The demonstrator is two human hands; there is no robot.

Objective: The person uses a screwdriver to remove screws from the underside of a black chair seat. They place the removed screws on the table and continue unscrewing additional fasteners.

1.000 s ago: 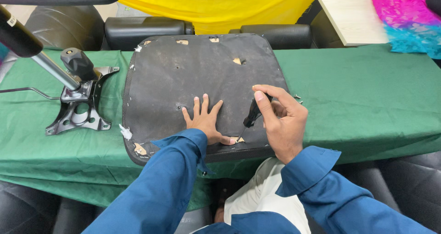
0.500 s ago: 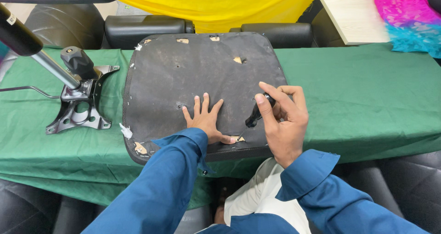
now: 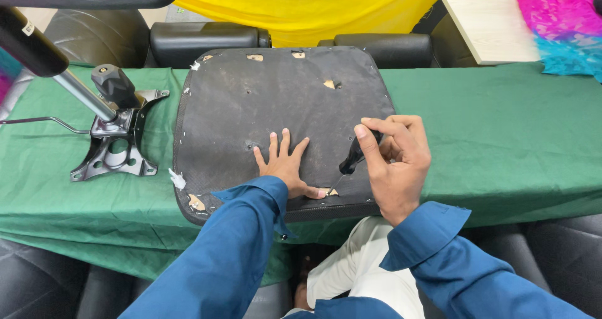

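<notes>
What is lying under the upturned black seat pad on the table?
The seat pad rests on a green cloth that shows all round it. The left hand presses flat on top; the right hand holds a black-handled tool at its near edge. Anything beneath is covered.

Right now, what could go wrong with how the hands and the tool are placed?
The screwdriver tip sits close to the left hand thumb; a slip could stab it. The seat base overhangs the table edge, so hard prying may tip or shift it. Loose staples on the cloth could prick a sleeve or hand.
</notes>
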